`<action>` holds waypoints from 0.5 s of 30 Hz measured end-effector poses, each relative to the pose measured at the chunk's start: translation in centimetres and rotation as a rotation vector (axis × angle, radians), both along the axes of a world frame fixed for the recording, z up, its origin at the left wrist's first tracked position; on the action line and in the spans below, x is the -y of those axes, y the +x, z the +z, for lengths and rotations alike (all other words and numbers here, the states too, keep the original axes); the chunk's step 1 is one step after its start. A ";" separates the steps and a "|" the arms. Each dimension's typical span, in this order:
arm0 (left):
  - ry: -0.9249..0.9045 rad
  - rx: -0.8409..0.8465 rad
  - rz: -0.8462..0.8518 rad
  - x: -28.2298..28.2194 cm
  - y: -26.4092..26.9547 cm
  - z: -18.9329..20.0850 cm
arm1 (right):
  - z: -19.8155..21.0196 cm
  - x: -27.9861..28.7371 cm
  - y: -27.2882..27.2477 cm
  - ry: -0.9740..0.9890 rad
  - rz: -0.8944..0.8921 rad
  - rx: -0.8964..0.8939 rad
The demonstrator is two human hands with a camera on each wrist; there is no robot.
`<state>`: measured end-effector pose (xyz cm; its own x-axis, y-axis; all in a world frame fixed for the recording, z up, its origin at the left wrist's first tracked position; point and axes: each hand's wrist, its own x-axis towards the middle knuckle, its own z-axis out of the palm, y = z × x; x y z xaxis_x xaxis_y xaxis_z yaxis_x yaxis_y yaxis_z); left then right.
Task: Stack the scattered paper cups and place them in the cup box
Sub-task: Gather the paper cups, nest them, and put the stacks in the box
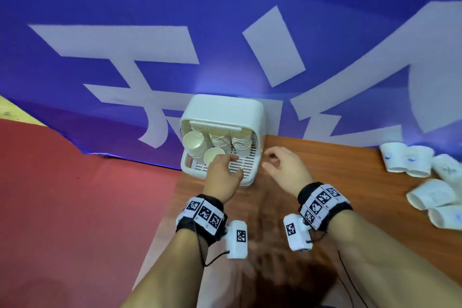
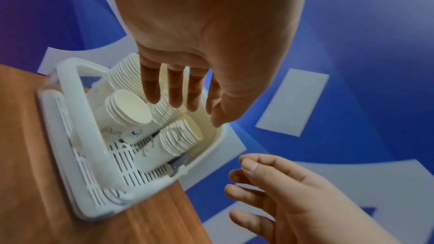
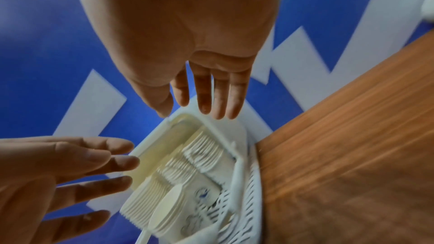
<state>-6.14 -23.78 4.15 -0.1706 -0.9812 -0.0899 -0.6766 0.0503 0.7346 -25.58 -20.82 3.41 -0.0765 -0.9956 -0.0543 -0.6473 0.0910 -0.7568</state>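
Observation:
The white cup box (image 1: pixel 222 112) lies open at the table's far left corner, with stacks of paper cups (image 1: pixel 193 144) lying inside on its slotted tray. A short stack (image 2: pixel 126 108) rests in front of the longer ones. My left hand (image 1: pixel 228 161) hovers over the tray with its fingers (image 2: pixel 175 88) straight, holding nothing. Just right of the box, my right hand (image 1: pixel 268 161) is empty too, with relaxed, spread fingers (image 3: pixel 219 97). Several loose cups (image 1: pixel 420 161) lie scattered on the table at the far right.
The wooden table (image 1: pixel 337 170) ends just left of the box, over a red floor (image 1: pixel 75 195). A blue banner with white characters (image 1: pixel 225 20) hangs right behind the box. Bare wood lies between my right hand and the scattered cups.

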 end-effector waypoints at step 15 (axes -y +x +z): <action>-0.017 0.043 -0.267 -14.9 -26.9 1.7 | 1.0 -21.5 -26.2 0.031 -0.299 0.009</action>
